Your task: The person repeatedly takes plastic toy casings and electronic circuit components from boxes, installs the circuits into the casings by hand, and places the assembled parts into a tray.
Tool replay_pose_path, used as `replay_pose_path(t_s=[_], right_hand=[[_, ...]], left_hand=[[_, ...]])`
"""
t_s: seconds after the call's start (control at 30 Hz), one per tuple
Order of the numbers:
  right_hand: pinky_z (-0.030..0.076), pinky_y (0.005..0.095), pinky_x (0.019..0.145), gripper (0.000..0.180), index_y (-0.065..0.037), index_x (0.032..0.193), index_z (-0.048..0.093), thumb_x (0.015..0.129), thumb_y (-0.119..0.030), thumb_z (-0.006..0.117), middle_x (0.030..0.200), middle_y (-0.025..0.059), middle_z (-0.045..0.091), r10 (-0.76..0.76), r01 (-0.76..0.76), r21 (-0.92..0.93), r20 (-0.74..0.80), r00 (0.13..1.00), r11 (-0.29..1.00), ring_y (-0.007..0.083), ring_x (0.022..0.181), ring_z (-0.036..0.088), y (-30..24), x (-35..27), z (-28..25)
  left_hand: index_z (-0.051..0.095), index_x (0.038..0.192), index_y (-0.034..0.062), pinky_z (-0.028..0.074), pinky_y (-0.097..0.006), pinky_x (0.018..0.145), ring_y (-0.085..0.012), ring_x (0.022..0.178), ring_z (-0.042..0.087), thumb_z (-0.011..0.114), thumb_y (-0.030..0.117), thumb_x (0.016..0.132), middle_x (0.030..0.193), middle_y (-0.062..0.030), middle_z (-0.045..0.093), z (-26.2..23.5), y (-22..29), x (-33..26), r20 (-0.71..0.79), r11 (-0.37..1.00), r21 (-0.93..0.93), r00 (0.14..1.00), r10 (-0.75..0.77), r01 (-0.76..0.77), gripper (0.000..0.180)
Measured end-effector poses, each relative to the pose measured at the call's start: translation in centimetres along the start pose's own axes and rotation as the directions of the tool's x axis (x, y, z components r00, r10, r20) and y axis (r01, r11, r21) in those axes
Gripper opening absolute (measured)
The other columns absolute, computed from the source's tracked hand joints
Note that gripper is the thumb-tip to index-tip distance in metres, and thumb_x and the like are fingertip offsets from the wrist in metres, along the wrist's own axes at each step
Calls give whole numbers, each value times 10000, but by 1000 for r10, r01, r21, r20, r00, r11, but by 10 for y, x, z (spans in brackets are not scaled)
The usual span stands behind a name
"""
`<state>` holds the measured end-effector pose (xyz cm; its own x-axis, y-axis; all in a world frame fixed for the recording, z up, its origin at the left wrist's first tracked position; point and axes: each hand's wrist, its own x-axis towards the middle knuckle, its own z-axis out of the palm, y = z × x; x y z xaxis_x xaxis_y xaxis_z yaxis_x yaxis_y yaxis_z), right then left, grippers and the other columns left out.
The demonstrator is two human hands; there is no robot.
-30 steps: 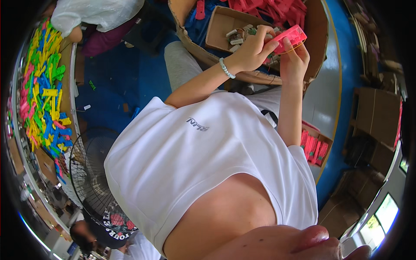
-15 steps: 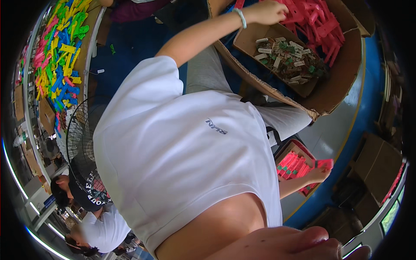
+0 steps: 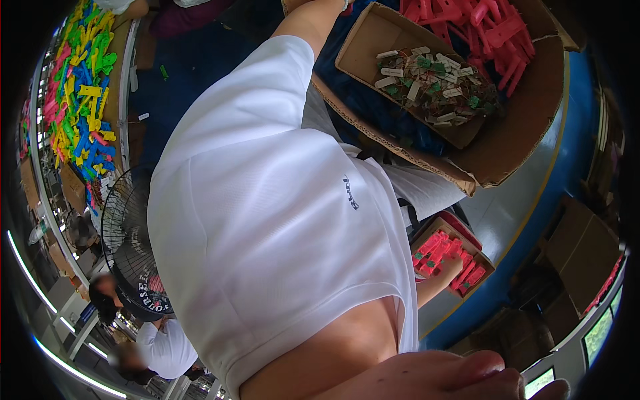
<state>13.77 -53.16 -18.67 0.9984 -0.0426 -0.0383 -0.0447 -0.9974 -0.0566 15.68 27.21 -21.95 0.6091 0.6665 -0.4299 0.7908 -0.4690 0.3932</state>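
1. Right hand (image 3: 455,267), at four o'clock, rests in a small box of pink plastic pieces (image 3: 445,257); its grip probably closed, cannot tell.
2. Left hand is out of view past twelve o'clock.
3. Cardboard tray of tags (image 3: 427,80) lies at one o'clock.

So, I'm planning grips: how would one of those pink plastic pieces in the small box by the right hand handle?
The pink plastic pieces look like flat moulded plastic, so probably stiff and light. Their glossy faces may be slightly slippery. Lying flat in the small cardboard box near the right hand, they seem unlikely to roll.

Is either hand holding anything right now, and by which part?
Cannot be told: the right hand rests among pink plastic pieces in a small box; the left hand is out of view.
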Motion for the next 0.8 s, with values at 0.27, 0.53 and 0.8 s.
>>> replay_pose_path(t_s=[0.27,0.53,0.8], right_hand=[[505,280,688,174,-17,1025,698,868,-88,671,910,83,694,-425,548,435,-352,834,715,158,761,643,-276,61,-101],[499,429,752,157,-6,970,667,823,-62,659,951,181,643,-957,832,537,-141,253,140,364,852,629,-510,99,56],[495,443,691,90,10,899,611,821,-28,634,881,191,636,-935,761,580,2,355,290,373,825,635,-484,105,72]], left_hand=[[475,1395,211,259,-545,1115,-392,1365,360,207,512,1005,1473,-123,420,49,-55,55,-170,932,-127,918,-359,341,561],[278,1494,201,283,-461,1128,-327,1369,366,315,214,989,1499,-128,375,21,-44,51,-495,999,35,869,-8,29,506],[540,1185,-47,533,-485,780,-393,892,667,581,139,846,886,-247,677,-36,24,-28,-357,935,137,864,354,-327,389]])
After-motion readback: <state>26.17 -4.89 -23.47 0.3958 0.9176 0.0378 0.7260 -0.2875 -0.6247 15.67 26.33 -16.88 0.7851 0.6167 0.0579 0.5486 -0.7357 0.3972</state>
